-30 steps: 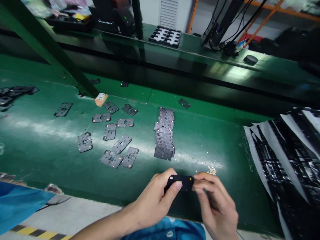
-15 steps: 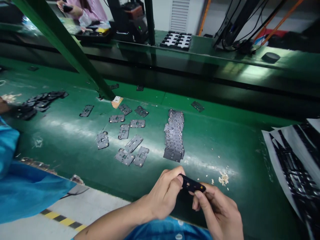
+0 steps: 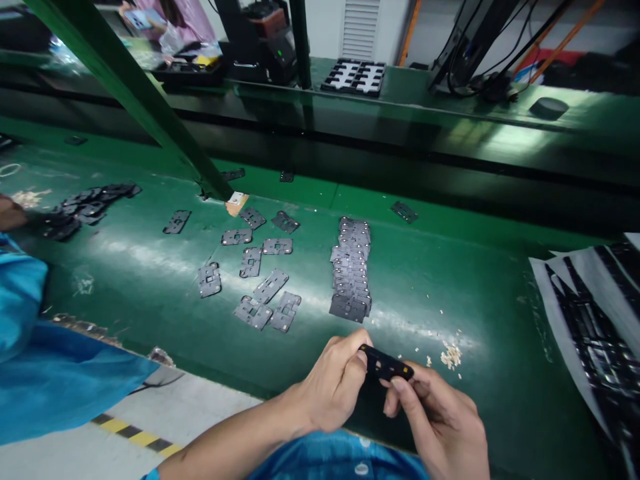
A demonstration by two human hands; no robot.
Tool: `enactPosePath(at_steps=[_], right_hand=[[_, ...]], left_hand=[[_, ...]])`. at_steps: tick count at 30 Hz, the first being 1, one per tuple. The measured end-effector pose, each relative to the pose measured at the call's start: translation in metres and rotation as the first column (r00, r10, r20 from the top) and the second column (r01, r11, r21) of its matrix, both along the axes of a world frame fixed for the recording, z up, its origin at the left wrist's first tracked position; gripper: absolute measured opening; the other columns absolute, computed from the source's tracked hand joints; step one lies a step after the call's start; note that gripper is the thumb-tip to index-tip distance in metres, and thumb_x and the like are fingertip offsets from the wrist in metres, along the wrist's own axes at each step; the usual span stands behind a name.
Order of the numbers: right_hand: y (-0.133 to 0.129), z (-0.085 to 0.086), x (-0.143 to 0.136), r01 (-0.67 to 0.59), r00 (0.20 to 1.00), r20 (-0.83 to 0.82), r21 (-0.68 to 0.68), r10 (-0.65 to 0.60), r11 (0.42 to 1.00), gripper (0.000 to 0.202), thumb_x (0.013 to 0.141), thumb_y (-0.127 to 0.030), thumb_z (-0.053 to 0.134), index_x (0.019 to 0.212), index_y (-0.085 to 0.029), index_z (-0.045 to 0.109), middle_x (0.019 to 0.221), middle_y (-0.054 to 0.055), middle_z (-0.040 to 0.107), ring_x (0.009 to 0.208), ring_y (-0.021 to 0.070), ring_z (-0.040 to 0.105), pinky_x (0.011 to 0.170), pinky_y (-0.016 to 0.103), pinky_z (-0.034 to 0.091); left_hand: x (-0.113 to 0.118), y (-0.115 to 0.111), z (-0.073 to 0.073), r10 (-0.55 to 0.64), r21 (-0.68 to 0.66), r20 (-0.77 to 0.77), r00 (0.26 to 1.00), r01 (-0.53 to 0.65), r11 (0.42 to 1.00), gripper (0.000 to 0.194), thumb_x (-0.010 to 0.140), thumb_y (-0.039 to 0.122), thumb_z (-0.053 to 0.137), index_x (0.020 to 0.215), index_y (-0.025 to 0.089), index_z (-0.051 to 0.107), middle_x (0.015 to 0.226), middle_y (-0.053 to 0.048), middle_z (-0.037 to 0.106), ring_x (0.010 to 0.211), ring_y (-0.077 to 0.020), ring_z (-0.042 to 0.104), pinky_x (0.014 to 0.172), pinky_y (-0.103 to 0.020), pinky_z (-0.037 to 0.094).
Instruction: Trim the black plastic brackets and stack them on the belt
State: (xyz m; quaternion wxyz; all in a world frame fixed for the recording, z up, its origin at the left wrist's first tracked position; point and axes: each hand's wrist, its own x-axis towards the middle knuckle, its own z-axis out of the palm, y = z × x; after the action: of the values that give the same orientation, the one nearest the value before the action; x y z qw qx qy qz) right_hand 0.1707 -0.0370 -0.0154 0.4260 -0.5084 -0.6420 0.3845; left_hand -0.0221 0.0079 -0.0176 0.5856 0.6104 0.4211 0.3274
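Observation:
Between my two hands is a small black plastic plate (image 3: 387,366) with cut-outs and a tiny yellow patch near its right end. My left hand (image 3: 336,380) pinches its left end, thumb on the near side. At the other end, the thumb and fingers of my right hand (image 3: 430,413) are closed on it. Beyond my hands lies an overlapping column of similar dark plates (image 3: 350,273). Several loose plates (image 3: 270,287) are scattered left of that column. A small heap of pale bits (image 3: 451,356) sits to the right of my hands.
White sheets with black strips (image 3: 583,307) lie at the right. A green post (image 3: 150,120) slants down to the green bench (image 3: 150,287). On the left, a co-worker's blue sleeve (image 3: 20,293) is near a pile of dark parts (image 3: 90,207). Another person in pink (image 3: 187,20) works across the bench.
My hands keep their hold on the black plate, almost unmoved. The view has shifted slightly. The far person's hands now show a light, pale-blue object where a dark one was.

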Motion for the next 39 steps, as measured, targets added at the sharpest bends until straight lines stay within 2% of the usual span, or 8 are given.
enactPosePath(at_steps=[6, 13, 16, 20, 22, 25, 28, 39], right_hand=[[0.002, 0.007, 0.004, 0.079, 0.995, -0.046, -0.125, -0.086, 0.989, 0.009, 0.105, -0.022, 0.063, 0.105, -0.021, 0.072, 0.065, -0.002, 0.073, 0.055, 0.0140, 0.071, 0.061, 0.023, 0.062], [0.008, 0.024, 0.014, 0.369, 0.923, -0.043, -0.192, -0.383, 0.910, 0.016, 0.103, -0.034, 0.067, 0.094, -0.021, 0.071, 0.065, 0.000, 0.072, 0.058, 0.0164, 0.071, 0.066, 0.028, 0.063], [0.010, 0.024, 0.020, 0.340, 0.936, -0.044, -0.159, -0.350, 0.927, 0.016, 0.105, -0.032, 0.064, 0.094, -0.022, 0.070, 0.068, 0.000, 0.073, 0.060, 0.0150, 0.071, 0.065, 0.025, 0.062], [0.011, 0.022, 0.023, 0.206, 0.977, -0.023, -0.121, -0.210, 0.971, 0.017, 0.107, -0.027, 0.060, 0.094, -0.022, 0.070, 0.072, -0.001, 0.072, 0.062, 0.0129, 0.070, 0.063, 0.022, 0.058], [0.012, 0.021, 0.020, 0.185, 0.983, 0.000, -0.109, -0.186, 0.977, 0.021, 0.107, -0.026, 0.059, 0.090, -0.022, 0.069, 0.075, 0.000, 0.070, 0.065, 0.0125, 0.069, 0.064, 0.022, 0.057], [0.012, 0.020, 0.014, 0.250, 0.967, -0.037, -0.074, -0.253, 0.965, 0.015, 0.106, -0.027, 0.060, 0.100, -0.022, 0.073, 0.078, 0.001, 0.069, 0.063, 0.0120, 0.066, 0.059, 0.021, 0.055], [0.013, 0.016, 0.010, 0.299, 0.945, -0.108, -0.096, -0.308, 0.949, 0.017, 0.104, -0.028, 0.064, 0.113, -0.022, 0.076, 0.068, -0.002, 0.066, 0.054, 0.0113, 0.062, 0.051, 0.020, 0.052], [0.014, 0.011, 0.006, 0.302, 0.908, -0.253, -0.157, -0.334, 0.940, 0.022, 0.101, -0.034, 0.068, 0.092, -0.017, 0.079, 0.064, -0.002, 0.059, 0.048, 0.0092, 0.054, 0.046, 0.019, 0.045]], left_hand=[[-0.001, 0.005, 0.008, -0.116, -0.012, -0.029, 0.993, 0.116, 0.993, 0.014, 0.102, 0.020, 0.039, 0.090, 0.023, 0.045, 0.068, 0.006, 0.046, 0.060, -0.0146, 0.045, 0.063, -0.028, 0.033], [-0.001, 0.002, 0.000, -0.163, 0.151, -0.400, 0.902, 0.240, 0.959, 0.022, 0.103, 0.010, 0.044, 0.102, 0.021, 0.063, 0.084, -0.001, 0.066, 0.074, -0.0187, 0.062, 0.076, -0.031, 0.046], [-0.002, 0.006, 0.003, -0.179, 0.266, -0.477, 0.860, 0.336, 0.903, 0.023, 0.109, 0.018, 0.048, 0.116, 0.021, 0.069, 0.096, -0.006, 0.074, 0.087, -0.0248, 0.069, 0.088, -0.039, 0.049], [0.001, 0.010, 0.012, -0.076, 0.243, -0.334, 0.940, 0.164, 0.956, 0.040, 0.107, 0.032, 0.060, 0.145, 0.019, 0.056, 0.116, -0.010, 0.074, 0.098, -0.0245, 0.070, 0.090, -0.037, 0.053], [0.007, 0.011, 0.015, -0.068, 0.185, -0.221, 0.973, 0.111, 0.976, 0.025, 0.111, 0.033, 0.050, 0.123, 0.019, 0.066, 0.106, -0.008, 0.074, 0.087, -0.0195, 0.070, 0.082, -0.031, 0.053], [0.016, 0.010, 0.016, -0.120, 0.078, -0.119, 0.986, 0.129, 0.988, 0.040, 0.115, 0.036, 0.038, 0.086, 0.020, 0.060, 0.074, 0.000, 0.066, 0.064, -0.0136, 0.061, 0.068, -0.026, 0.047], [0.020, 0.006, 0.017, -0.136, -0.002, -0.065, 0.989, 0.136, 0.991, 0.040, 0.115, 0.038, 0.037, 0.084, 0.021, 0.054, 0.063, 0.004, 0.059, 0.055, -0.0120, 0.056, 0.066, -0.026, 0.044], [0.015, 0.001, 0.024, -0.162, -0.010, -0.104, 0.981, 0.162, 0.987, 0.042, 0.115, 0.040, 0.031, 0.080, 0.023, 0.046, 0.063, 0.004, 0.056, 0.057, -0.0135, 0.054, 0.066, -0.028, 0.041]])
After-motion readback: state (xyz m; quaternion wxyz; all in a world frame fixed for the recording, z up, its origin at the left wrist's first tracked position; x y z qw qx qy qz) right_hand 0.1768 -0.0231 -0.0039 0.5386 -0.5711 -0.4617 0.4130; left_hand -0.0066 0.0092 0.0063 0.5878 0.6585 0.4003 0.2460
